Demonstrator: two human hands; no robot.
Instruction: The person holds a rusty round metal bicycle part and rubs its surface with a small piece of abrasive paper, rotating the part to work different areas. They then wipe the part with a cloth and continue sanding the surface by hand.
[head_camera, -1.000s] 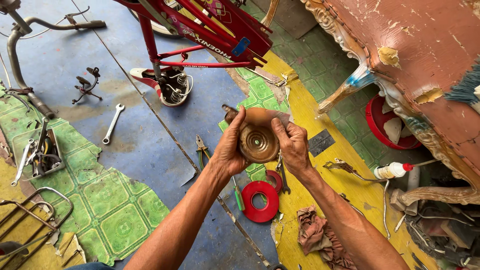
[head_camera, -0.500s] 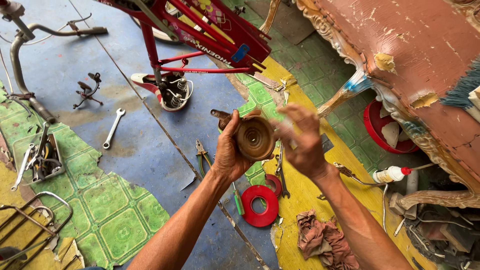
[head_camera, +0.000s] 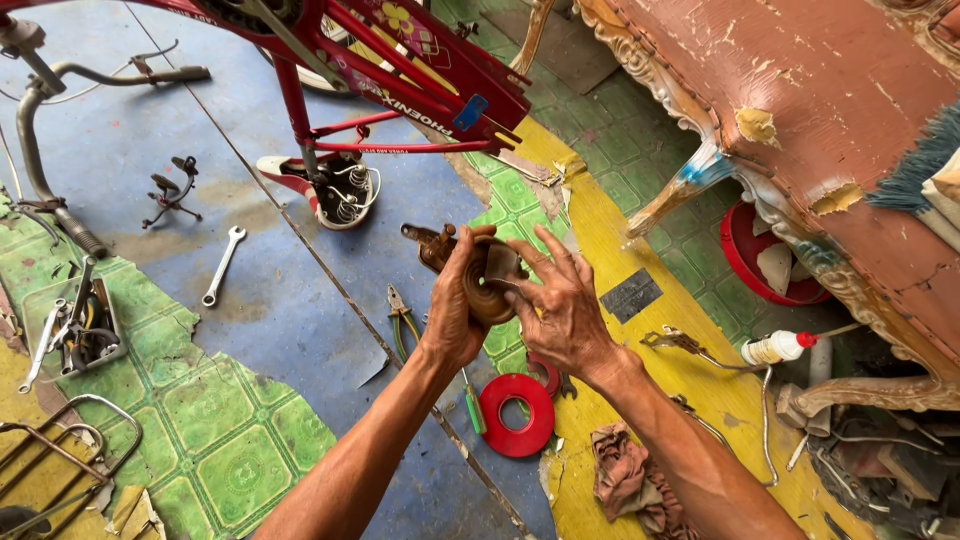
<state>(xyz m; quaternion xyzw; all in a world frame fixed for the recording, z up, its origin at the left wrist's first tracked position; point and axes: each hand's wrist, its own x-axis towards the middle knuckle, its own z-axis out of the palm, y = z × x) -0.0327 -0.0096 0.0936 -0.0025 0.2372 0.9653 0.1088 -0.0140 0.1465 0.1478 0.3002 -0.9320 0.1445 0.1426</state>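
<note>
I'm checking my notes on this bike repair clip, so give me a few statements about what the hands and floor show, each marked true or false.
1. Both hands are on the round brown metal part. True: the left hand grips it and the right hand rests its fingers on it.
2. A red disc lies on the floor below the hands. True.
3. The wrench is in the right hand. False: it lies on the blue floor, apart from both hands.
4. The pliers hang from the bicycle frame. False: they lie on the floor beside the left wrist.
5. A rag lies on the yellow strip near the right forearm. True.
</note>
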